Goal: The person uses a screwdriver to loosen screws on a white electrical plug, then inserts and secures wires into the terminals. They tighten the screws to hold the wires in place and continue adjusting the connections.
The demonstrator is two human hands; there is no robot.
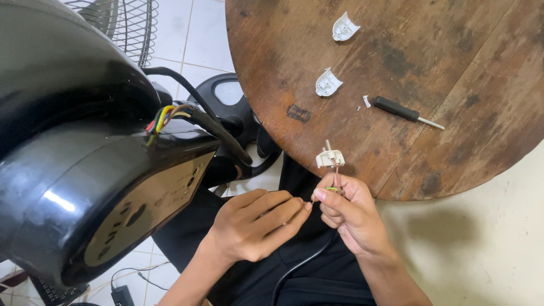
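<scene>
The white plastic plug insert with metal pins (330, 157) sits above the right hand (348, 212), over the near edge of the round, worn wooden table (453, 68). Its long axis runs away from the person, pins pointing to the tabletop. The right hand closes on the thin coloured wires (334, 184) below it; the left hand (258, 224) pinches a wire end. Risk: these fine strands could fray or pull loose under a tug. A black-handled screwdriver (405, 112) and two white cover halves (328, 83) lie well apart.

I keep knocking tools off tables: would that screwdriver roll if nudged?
Probably: the screwdriver has a round black handle and thin shaft, lying flat on the table. It looks small and light, so a slight push would likely shift it.
</scene>
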